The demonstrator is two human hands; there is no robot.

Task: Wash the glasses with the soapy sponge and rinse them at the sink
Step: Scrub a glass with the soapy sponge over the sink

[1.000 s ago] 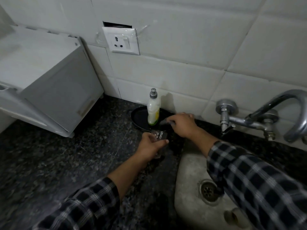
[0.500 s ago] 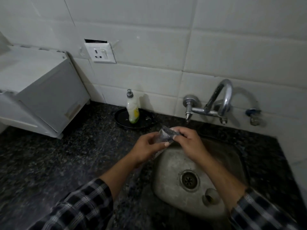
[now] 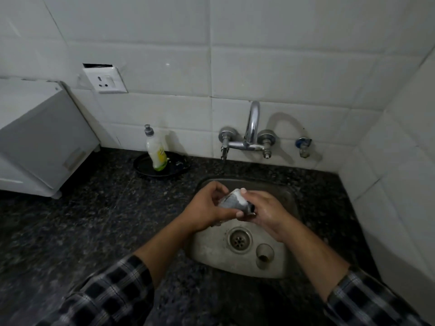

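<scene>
Fingers (image 3: pixel 217 187) of the left hand (image 3: pixel 207 208) curled round a soapy glass (image 3: pixel 231 200), right hand (image 3: pixel 267 212) pinching the sponge (image 3: pixel 250 208) at its right end; glass lying crosswise between both, over the sink (image 3: pixel 211 250). A second ago: glass above the counter (image 3: pixel 94 220), right hand at the far dish (image 3: pixel 138 164).

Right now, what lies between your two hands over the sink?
A sudsy glass, tilted, held in the left hand, and a dark sponge that the right hand holds against it. The head view shows this.

Black tray (image 3: pixel 180 170) on speckled counter (image 3: pixel 94 208)
</scene>
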